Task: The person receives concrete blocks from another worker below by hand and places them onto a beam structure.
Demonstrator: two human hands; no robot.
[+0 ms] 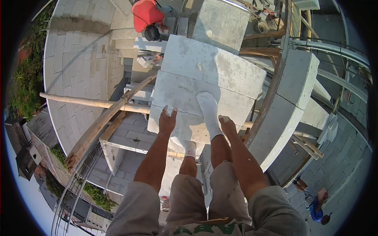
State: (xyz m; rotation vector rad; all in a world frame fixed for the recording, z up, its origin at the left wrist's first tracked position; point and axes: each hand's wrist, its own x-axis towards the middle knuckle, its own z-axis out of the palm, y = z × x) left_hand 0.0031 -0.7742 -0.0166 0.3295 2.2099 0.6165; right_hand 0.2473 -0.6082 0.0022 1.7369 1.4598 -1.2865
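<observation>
My left hand [168,121] hangs in the air over grey-white concrete blocks, thumb and fingers apart, with nothing in it. On the other side of my forward foot, my right hand [227,125] is loosely curled near my shin, its fingertips slightly parted and no object visible in it. Beneath both hands lies a platform of large pale blocks [185,88], fitted side by side with thin joints. A white-socked foot [206,103] rests on the platform, while the other socked foot [189,148] is nearer its close edge.
A wooden beam [106,122] and a bamboo pole [78,99] cross at left. A tall block wall [281,106] stands at right. Drops surround the platform. A person in red [147,15] crouches ahead; another in blue [314,202] is lower right.
</observation>
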